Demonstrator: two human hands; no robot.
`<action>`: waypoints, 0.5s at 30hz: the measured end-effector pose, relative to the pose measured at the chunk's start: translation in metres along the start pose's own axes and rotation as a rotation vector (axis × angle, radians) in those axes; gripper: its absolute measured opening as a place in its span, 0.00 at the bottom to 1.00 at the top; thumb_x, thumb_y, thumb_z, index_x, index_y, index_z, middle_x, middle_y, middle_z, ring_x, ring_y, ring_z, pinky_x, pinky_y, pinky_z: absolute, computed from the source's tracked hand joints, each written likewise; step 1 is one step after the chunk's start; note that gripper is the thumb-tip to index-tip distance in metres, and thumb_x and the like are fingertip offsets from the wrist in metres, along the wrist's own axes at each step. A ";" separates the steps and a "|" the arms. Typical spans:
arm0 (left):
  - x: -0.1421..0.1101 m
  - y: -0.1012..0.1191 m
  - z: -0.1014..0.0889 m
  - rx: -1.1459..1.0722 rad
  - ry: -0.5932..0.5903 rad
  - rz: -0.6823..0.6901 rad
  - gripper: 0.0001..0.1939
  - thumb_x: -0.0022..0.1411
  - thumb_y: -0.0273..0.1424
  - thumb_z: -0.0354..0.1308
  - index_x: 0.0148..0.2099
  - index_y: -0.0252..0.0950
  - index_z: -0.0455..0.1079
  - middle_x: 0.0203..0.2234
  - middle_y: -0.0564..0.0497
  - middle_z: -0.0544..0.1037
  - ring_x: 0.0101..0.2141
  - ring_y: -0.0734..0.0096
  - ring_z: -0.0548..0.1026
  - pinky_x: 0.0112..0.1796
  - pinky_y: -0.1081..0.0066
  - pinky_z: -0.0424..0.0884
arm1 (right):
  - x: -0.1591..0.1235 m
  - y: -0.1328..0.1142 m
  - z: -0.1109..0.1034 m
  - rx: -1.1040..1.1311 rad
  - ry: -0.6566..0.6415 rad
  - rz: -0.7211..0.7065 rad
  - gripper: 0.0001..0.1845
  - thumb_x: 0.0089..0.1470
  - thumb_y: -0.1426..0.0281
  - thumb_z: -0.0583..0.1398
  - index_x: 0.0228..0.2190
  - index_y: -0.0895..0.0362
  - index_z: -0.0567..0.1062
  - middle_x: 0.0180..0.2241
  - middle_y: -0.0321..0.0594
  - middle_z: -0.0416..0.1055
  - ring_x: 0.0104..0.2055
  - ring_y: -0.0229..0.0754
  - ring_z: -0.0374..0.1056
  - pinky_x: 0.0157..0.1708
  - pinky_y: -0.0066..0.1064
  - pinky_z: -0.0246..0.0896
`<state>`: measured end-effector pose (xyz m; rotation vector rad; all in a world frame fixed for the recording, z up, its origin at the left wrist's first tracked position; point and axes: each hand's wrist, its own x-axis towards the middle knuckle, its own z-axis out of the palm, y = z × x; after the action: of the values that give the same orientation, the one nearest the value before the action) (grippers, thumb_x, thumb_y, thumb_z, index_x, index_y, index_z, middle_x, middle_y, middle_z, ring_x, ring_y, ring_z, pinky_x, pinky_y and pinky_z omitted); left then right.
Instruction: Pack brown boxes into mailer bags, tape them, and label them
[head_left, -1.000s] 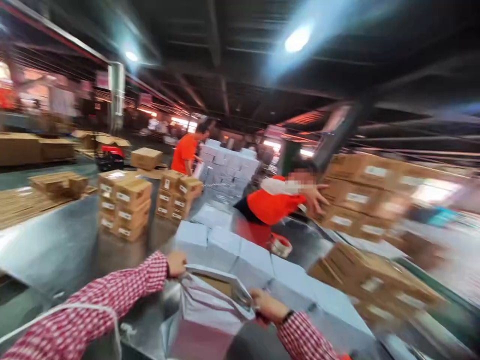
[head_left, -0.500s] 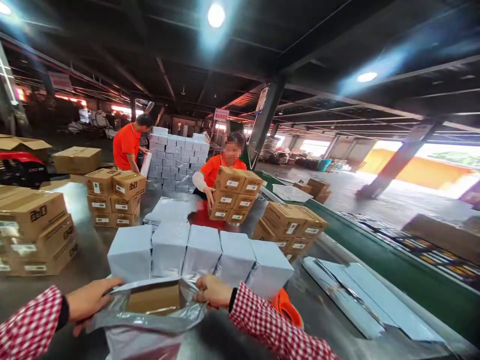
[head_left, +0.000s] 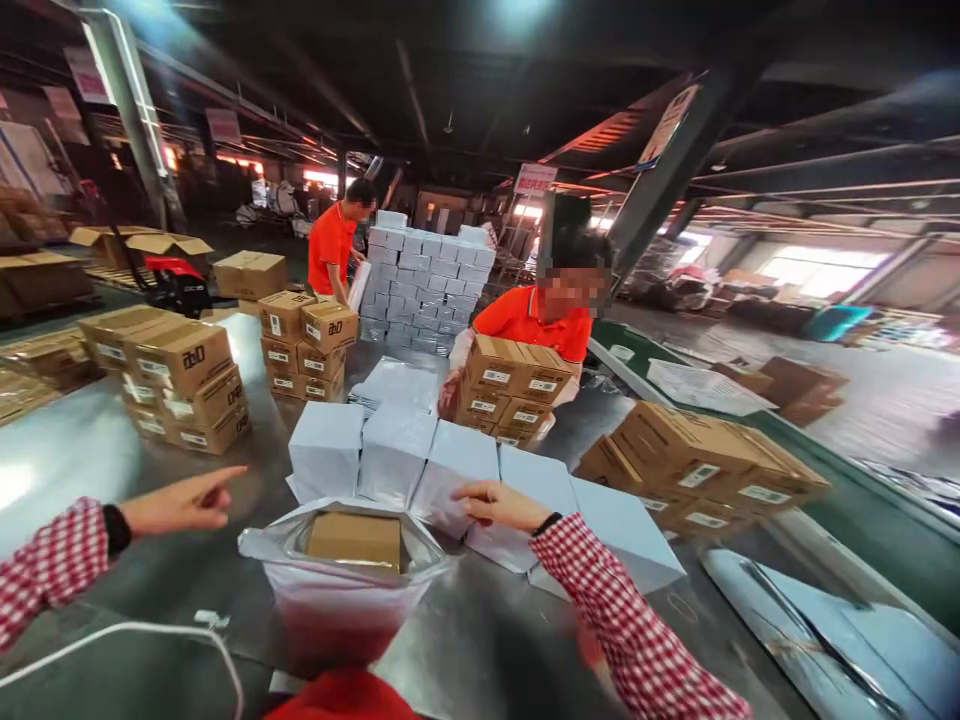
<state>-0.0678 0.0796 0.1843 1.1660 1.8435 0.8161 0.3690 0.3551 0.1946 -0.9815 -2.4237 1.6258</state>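
Note:
An open silver mailer bag (head_left: 341,590) stands on the metal table (head_left: 97,450) right in front of me, with a brown cardboard box (head_left: 354,538) inside it. My left hand (head_left: 180,502) hovers to the left of the bag, index finger stretched out, holding nothing. My right hand (head_left: 499,503) hovers just right of the bag's mouth, fingers loosely curled, over a row of sealed white parcels (head_left: 394,455). Neither hand touches the bag.
A person in an orange shirt (head_left: 536,320) across the table holds a stack of brown boxes (head_left: 510,390). More brown box stacks stand at left (head_left: 176,385), centre (head_left: 304,345) and right (head_left: 701,465). Another person in orange (head_left: 334,245) stands by a white parcel pile (head_left: 427,285). Flat mailers (head_left: 847,630) lie at right.
Both hands have let go of the bag's rim and lifted away. The bag now stands open on its own. The person opposite has brought the box stack closer.

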 end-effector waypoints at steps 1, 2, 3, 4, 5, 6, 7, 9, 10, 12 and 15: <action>-0.006 -0.011 0.007 0.005 0.083 0.064 0.46 0.43 0.42 0.70 0.65 0.36 0.68 0.45 0.49 0.81 0.51 0.52 0.76 0.51 0.65 0.71 | 0.017 0.007 0.006 0.023 0.030 -0.081 0.31 0.51 0.52 0.63 0.48 0.62 0.80 0.33 0.45 0.81 0.33 0.43 0.75 0.35 0.36 0.71; -0.011 -0.020 0.019 -0.020 0.115 0.120 0.50 0.41 0.42 0.72 0.67 0.39 0.66 0.57 0.45 0.76 0.61 0.47 0.69 0.58 0.62 0.66 | 0.036 0.011 0.015 0.037 0.045 -0.157 0.33 0.52 0.50 0.62 0.51 0.61 0.79 0.42 0.50 0.81 0.42 0.48 0.77 0.46 0.44 0.72; -0.014 -0.026 0.034 -0.072 0.094 0.162 0.53 0.41 0.44 0.73 0.69 0.41 0.62 0.65 0.44 0.69 0.66 0.46 0.63 0.63 0.60 0.61 | 0.056 0.011 0.026 0.040 0.041 -0.229 0.35 0.54 0.48 0.61 0.53 0.60 0.78 0.51 0.53 0.79 0.52 0.52 0.75 0.56 0.50 0.67; -0.016 -0.029 0.050 -0.137 0.045 0.192 0.57 0.42 0.46 0.73 0.73 0.44 0.56 0.69 0.45 0.63 0.68 0.46 0.58 0.65 0.58 0.58 | 0.076 0.008 0.040 0.026 0.013 -0.298 0.35 0.56 0.48 0.60 0.54 0.59 0.77 0.57 0.55 0.75 0.59 0.54 0.70 0.63 0.52 0.60; -0.017 -0.029 0.066 -0.195 -0.012 0.210 0.61 0.44 0.47 0.72 0.75 0.45 0.48 0.71 0.46 0.60 0.69 0.46 0.57 0.65 0.56 0.57 | 0.093 0.003 0.054 -0.012 -0.049 -0.361 0.34 0.58 0.49 0.58 0.56 0.59 0.76 0.61 0.55 0.71 0.64 0.53 0.66 0.67 0.53 0.53; -0.016 -0.027 0.079 -0.231 -0.053 0.217 0.63 0.46 0.48 0.71 0.77 0.46 0.42 0.71 0.47 0.59 0.69 0.45 0.57 0.66 0.53 0.57 | 0.107 -0.002 0.068 -0.081 -0.138 -0.415 0.32 0.61 0.53 0.57 0.58 0.59 0.74 0.64 0.54 0.68 0.67 0.52 0.62 0.69 0.52 0.49; -0.014 -0.023 0.089 -0.239 -0.077 0.221 0.64 0.47 0.47 0.71 0.77 0.45 0.39 0.72 0.46 0.58 0.69 0.44 0.57 0.66 0.52 0.56 | 0.117 -0.008 0.082 -0.168 -0.235 -0.461 0.29 0.63 0.58 0.56 0.60 0.59 0.72 0.65 0.54 0.66 0.69 0.51 0.59 0.70 0.51 0.47; -0.010 -0.013 0.100 -0.195 -0.077 0.248 0.59 0.49 0.47 0.70 0.76 0.43 0.46 0.73 0.45 0.55 0.70 0.42 0.55 0.67 0.51 0.53 | 0.123 -0.017 0.107 -0.353 -0.393 -0.532 0.27 0.63 0.67 0.55 0.62 0.59 0.70 0.68 0.54 0.61 0.73 0.51 0.52 0.72 0.52 0.42; -0.008 -0.008 0.102 -0.160 -0.073 0.272 0.52 0.52 0.47 0.69 0.74 0.43 0.54 0.74 0.46 0.52 0.70 0.43 0.53 0.68 0.52 0.51 | 0.121 -0.019 0.118 -0.427 -0.433 -0.554 0.28 0.62 0.70 0.55 0.62 0.58 0.70 0.69 0.53 0.60 0.74 0.52 0.48 0.72 0.54 0.39; -0.006 0.000 0.102 -0.124 -0.087 0.302 0.37 0.60 0.50 0.62 0.67 0.42 0.68 0.74 0.47 0.52 0.71 0.47 0.54 0.69 0.54 0.49 | 0.111 -0.019 0.135 -0.483 -0.461 -0.593 0.27 0.60 0.71 0.57 0.61 0.56 0.72 0.70 0.50 0.58 0.75 0.56 0.41 0.72 0.57 0.34; -0.002 0.008 0.104 -0.191 -0.108 0.226 0.34 0.64 0.58 0.52 0.56 0.38 0.78 0.63 0.43 0.72 0.61 0.45 0.70 0.64 0.55 0.61 | 0.097 -0.015 0.149 -0.301 -0.443 -0.549 0.22 0.56 0.72 0.60 0.52 0.55 0.80 0.65 0.46 0.68 0.74 0.54 0.49 0.73 0.49 0.36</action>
<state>0.0269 0.0911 0.1415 1.2833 1.5280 1.0117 0.2269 0.2824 0.1136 0.0794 -2.9119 1.4066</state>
